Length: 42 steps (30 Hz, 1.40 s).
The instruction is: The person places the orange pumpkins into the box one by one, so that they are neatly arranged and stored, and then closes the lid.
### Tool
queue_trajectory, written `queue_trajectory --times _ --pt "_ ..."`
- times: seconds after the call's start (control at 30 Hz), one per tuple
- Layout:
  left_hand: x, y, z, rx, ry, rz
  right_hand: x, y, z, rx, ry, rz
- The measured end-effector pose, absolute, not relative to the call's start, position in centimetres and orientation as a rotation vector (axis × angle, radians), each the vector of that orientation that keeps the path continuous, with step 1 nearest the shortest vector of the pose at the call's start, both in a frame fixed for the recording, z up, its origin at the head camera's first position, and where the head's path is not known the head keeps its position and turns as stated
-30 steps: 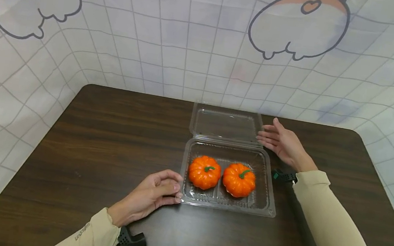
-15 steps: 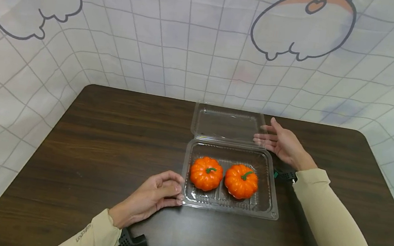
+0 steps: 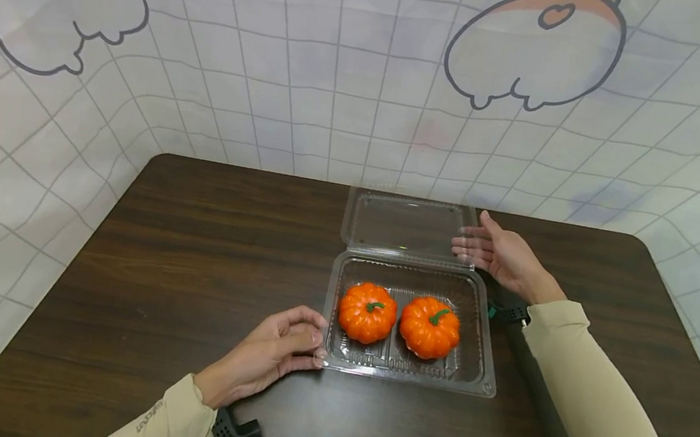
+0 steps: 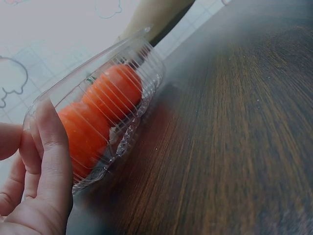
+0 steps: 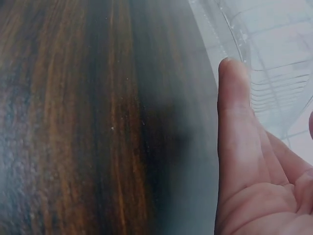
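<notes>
An unlatched clear plastic clamshell container [image 3: 485,370] stands on the dark table with its lid [image 3: 411,227] folded back at the far side. Two orange toy pumpkins with green stems sit side by side in its base, a left one [image 3: 363,322] and a right one [image 3: 423,337]. My left hand [image 3: 271,347] pinches the base's left rim near the front corner; in the left wrist view its fingers [image 4: 51,142] lie along the clear wall. Straight fingers of my right hand [image 3: 503,255] reach behind the lid's right edge, showing through the plastic, thumb pointing up.
The wood-grain table [image 3: 189,242] ends at a back edge just beyond the lid. A white gridded curtain [image 3: 355,66] with cartoon animal drawings hangs behind and at both sides. Black straps with camera mounts [image 3: 237,432] sit at both wrists.
My right fingers reach slightly further left behind the lid. The container has shifted a little rightward and nearer in the head view, with my left hand still at its rim.
</notes>
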<state>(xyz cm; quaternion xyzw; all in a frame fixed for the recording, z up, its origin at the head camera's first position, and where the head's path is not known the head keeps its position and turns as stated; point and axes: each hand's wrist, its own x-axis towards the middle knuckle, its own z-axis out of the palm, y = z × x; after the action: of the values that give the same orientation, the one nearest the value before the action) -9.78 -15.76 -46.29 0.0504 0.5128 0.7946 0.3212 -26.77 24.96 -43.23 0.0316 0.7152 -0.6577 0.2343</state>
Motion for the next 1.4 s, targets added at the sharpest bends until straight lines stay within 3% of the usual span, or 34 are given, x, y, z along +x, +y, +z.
queue_trajectory --times 1.4 --pt "-10.1 -15.2 -46.5 0.158 1.382 2.101 -26.3 24.3 -37.8 -0.055 1.783 -1.910"
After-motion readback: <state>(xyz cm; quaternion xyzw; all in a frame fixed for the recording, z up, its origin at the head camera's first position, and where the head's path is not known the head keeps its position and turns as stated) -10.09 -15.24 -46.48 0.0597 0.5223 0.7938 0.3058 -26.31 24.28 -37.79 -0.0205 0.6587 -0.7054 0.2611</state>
